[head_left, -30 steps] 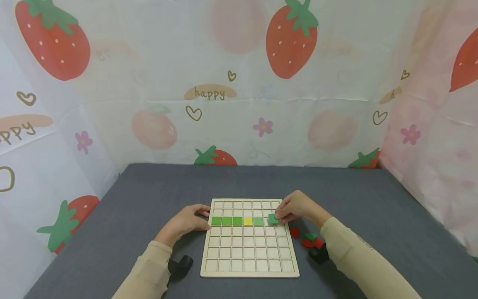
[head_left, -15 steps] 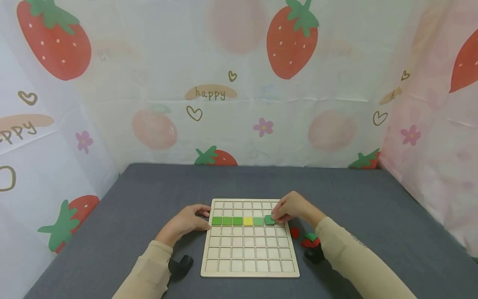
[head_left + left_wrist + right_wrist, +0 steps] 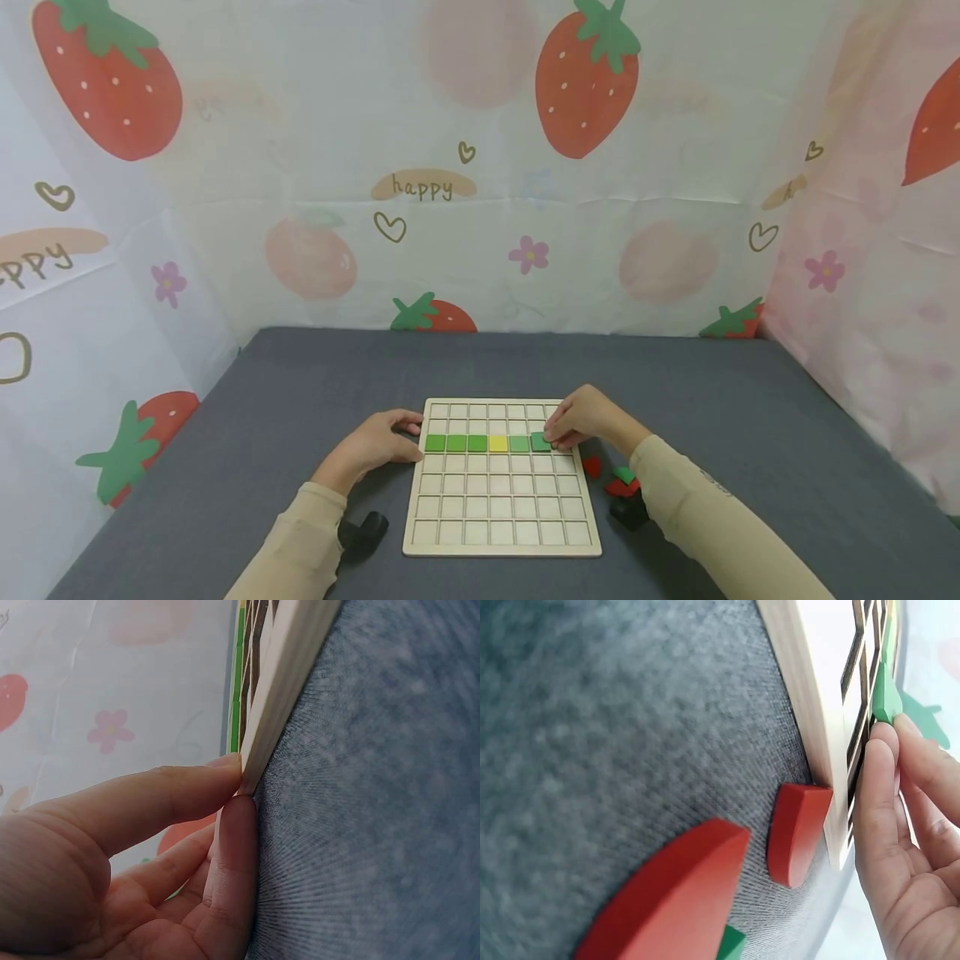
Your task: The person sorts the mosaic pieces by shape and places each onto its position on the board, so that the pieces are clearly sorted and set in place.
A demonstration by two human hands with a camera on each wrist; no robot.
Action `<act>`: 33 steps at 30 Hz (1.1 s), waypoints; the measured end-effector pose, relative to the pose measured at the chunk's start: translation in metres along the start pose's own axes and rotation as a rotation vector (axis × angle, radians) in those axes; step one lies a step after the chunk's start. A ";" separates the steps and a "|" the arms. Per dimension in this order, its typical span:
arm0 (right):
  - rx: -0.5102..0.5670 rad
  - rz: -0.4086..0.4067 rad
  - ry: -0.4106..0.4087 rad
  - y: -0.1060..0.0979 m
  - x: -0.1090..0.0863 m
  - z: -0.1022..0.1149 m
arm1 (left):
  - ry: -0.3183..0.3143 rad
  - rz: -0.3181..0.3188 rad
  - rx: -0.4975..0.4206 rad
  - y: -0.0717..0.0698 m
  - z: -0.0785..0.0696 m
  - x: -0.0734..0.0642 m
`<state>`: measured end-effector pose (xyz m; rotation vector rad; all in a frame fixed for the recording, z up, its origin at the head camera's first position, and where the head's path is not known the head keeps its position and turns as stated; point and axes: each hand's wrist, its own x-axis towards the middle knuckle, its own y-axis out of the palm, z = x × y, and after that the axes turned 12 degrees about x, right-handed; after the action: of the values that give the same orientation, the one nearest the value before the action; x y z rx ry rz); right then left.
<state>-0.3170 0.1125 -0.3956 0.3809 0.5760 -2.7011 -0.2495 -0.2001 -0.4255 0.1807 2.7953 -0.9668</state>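
Left hand [image 3: 375,448] touches a wooden board [image 3: 498,485] at its left edge, fingers [image 3: 403,415] parted; right hand [image 3: 589,418] pinches a green tile [image 3: 539,442] at the right end of a tile row [image 3: 456,443]. Behind the tabletop [image 3: 480,367] hangs strawberry-print cloth [image 3: 465,275].

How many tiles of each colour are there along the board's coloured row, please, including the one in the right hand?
Green tiles lying in the row: 4
Green tile pinched by the right hand: 1
Yellow tile: 1
Total: 6
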 end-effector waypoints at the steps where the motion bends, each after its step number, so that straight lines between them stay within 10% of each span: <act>1: -0.004 -0.002 0.000 0.000 0.000 0.000 | 0.000 0.001 0.002 0.000 0.000 0.000; 33: 0.000 -0.021 -0.073 -0.011 -0.013 -0.008 | 0.005 -0.008 -0.012 0.000 0.002 0.001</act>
<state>-0.3083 0.1293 -0.3949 0.2770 0.5620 -2.7229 -0.2504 -0.2014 -0.4268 0.1706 2.8077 -0.9529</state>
